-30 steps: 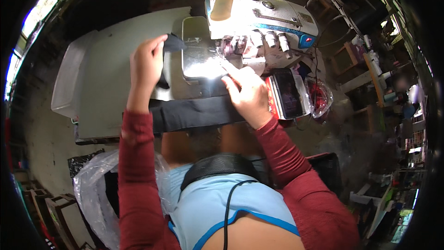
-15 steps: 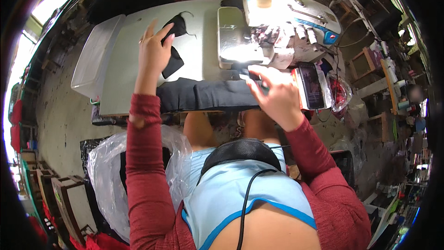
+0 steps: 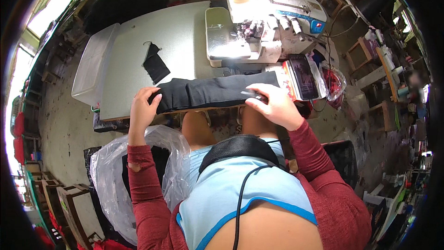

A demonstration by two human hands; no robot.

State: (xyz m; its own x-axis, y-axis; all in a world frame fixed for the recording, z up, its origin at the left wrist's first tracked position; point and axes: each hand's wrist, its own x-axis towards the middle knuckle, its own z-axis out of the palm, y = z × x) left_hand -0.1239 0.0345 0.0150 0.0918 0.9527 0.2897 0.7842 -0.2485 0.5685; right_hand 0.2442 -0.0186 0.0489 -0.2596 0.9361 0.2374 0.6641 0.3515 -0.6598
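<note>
A long folded strip of black cloth [image 3: 208, 91] lies along the table's near edge. My left hand [image 3: 144, 107] is at its left end, thumb and fingers closed on the cloth edge. Over the right part of the strip is my right hand [image 3: 276, 104], closed around small thread snips [image 3: 260, 97]; their shiny tip points left and the handle is mostly hidden by the fingers. Beyond the strip, a small black cloth piece [image 3: 156, 66] with thin loose strings at its far end lies on the pale table [image 3: 125, 71].
A translucent bin [image 3: 95, 65] stands at the table's left. A shallow tray [image 3: 217, 32] and a white sewing machine [image 3: 273, 7] are at the back right. A phone [image 3: 303, 76] lies to the right. A clear plastic bag [image 3: 108, 176] hangs below, left of my legs.
My left hand has come down from above the small black piece to the strip's left end. That piece now lies released, nearer the strip. My right hand has moved the snips over the strip.
</note>
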